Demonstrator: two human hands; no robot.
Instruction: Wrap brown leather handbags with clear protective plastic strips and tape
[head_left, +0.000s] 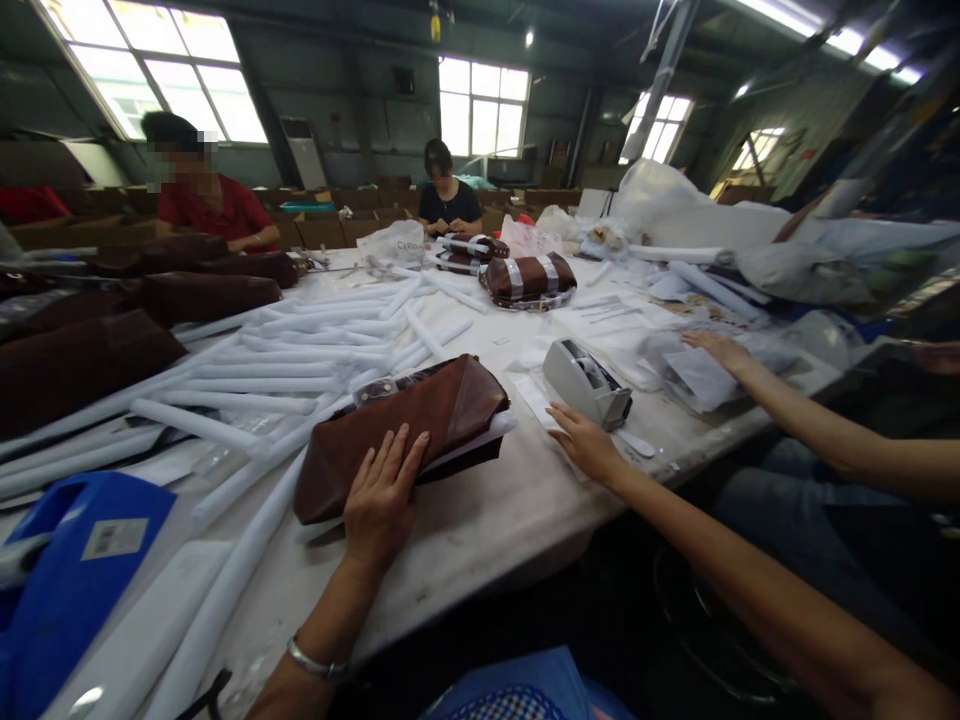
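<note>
At 9 o'clock from the grey plastic tape dispenser (576, 385), a brown leather bag (431, 415) lies on the white table (450, 540), white material (493, 430) protruding at its 3 o'clock end. Left hand (381, 498): spread flat on the bag. Right hand (586, 445): unclenched, beside the dispenser.

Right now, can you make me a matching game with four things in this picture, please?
Things:
1. left hand
2. tape dispenser
3. plastic container
4. bracelet

Clues:
A. blue, with a pale label
B. silver, around a wrist
C. beside the right hand
D. laid on a brown bag

Pairs: 1-D, 2-C, 3-A, 4-B
</note>
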